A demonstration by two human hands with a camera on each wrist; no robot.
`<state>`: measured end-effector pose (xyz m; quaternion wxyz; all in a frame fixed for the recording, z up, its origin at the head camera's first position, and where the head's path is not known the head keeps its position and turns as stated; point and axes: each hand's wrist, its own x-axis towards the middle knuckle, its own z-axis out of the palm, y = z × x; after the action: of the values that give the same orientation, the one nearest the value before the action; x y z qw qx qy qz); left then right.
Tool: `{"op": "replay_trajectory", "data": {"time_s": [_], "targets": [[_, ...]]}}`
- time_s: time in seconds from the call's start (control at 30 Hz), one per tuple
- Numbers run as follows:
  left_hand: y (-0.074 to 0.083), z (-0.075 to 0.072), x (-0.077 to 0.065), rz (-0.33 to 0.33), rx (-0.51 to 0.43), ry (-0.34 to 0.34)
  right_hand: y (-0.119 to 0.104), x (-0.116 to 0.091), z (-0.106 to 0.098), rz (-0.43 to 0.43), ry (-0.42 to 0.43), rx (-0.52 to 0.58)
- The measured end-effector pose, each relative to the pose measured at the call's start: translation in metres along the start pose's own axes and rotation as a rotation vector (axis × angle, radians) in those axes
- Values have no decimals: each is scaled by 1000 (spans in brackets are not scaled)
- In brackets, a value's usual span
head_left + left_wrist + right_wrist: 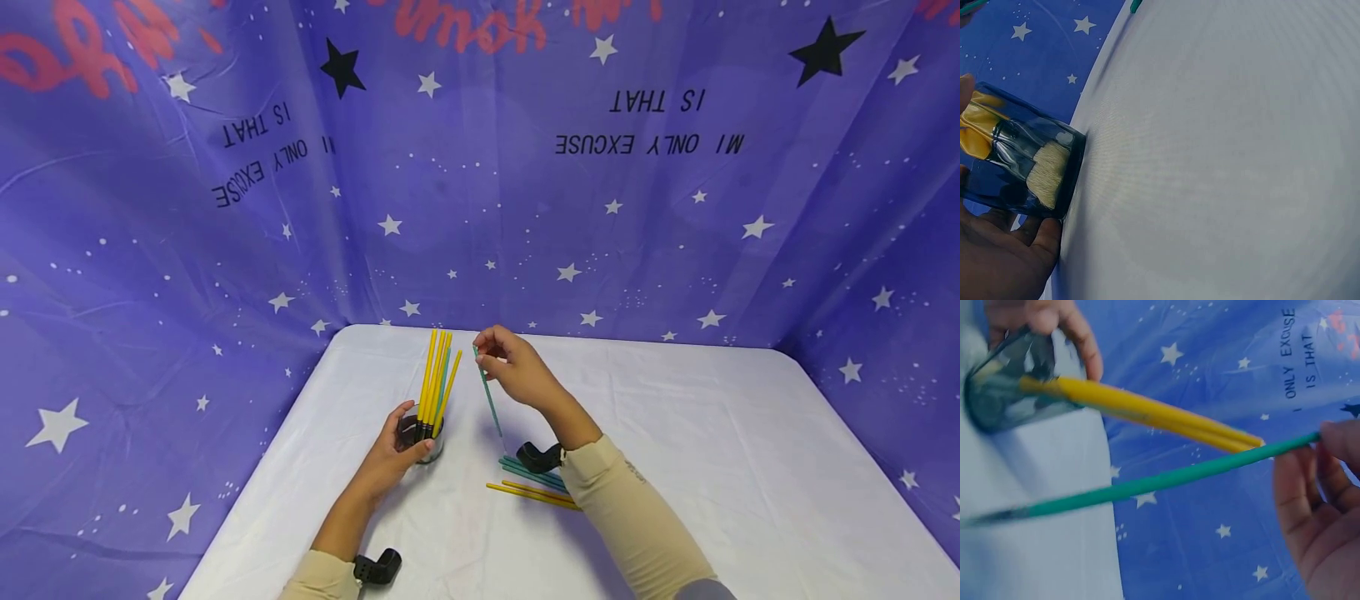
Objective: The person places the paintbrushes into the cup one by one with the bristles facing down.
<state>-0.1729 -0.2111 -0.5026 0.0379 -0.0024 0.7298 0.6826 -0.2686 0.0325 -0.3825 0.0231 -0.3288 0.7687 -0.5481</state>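
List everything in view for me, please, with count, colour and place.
Star-printed cloth: count unclear, purple, behind and beside the table.
Table: one, white, lower half.
Glass: one, dark-tinted, in the left hand.
Yellow brushes: several, yellow with black, in the glass.
Green brush: at least one, green, among them.
Raised brush: one, green, in the right hand.
Loose green handles: at least two, green, on the table.
Loose yellow handles: at least two, yellow, beside those.
Wrist devices: two, black, one per wrist.
Sleeves: two, beige, towards the lower edge.
Left hand: one, around the glass.
Right hand: one, pinching the raised brush.
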Motion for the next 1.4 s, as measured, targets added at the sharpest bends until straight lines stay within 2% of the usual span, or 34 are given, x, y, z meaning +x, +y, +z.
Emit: {"op": "replay_trajectory", "data": {"time_s": [0.3, 0.5, 0.63, 0.93, 1.17, 1.4], "targets": [[1, 0, 0, 1, 5, -11, -15, 10, 8, -28, 267, 282], [2, 0, -1, 6, 2, -4, -21, 12, 18, -67, 373, 403], [2, 1, 0, 1, 5, -1, -18, 11, 30, -60, 377, 404], [1, 1, 0, 4, -8, 1, 2, 10, 55, -3, 347, 299], [2, 2, -1, 3, 2, 2, 14, 9, 66, 51, 353, 258], [1, 2, -1, 16, -4, 3, 28, 5, 71, 100, 310, 183]]}}
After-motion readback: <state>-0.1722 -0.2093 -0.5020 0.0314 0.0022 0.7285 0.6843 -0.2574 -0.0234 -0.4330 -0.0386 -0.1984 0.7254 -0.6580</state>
